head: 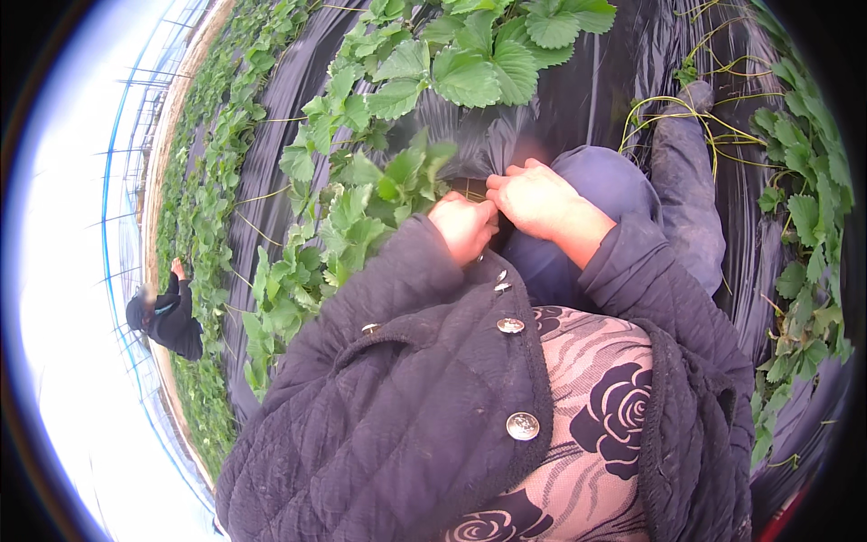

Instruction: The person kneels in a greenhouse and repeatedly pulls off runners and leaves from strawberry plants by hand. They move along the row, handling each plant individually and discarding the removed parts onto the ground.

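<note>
My right hand (pixel 542 203) pinches black plastic mulch film (pixel 467 132), which is pulled into creases toward its fingertips. Close beside it, my left hand (pixel 464 227) has its fingers curled at the edge of an opening in the film. Whether those fingers grip anything is hidden. Thin pale stems (pixel 472 188) show in the opening between the hands. A strawberry plant (pixel 399 179) with green toothed leaves stands right by my left hand, and larger strawberry leaves (pixel 474 64) spread beyond the hands.
My bent knee (pixel 609 176) and outstretched leg (pixel 687 176) lie beside the bed. Yellow-green runners (pixel 718 122) cross near the boot. Another strawberry row (pixel 806 217) runs along the right. A person in dark clothes (pixel 177 318) crouches by a far row at left, near greenhouse framing (pixel 112 156).
</note>
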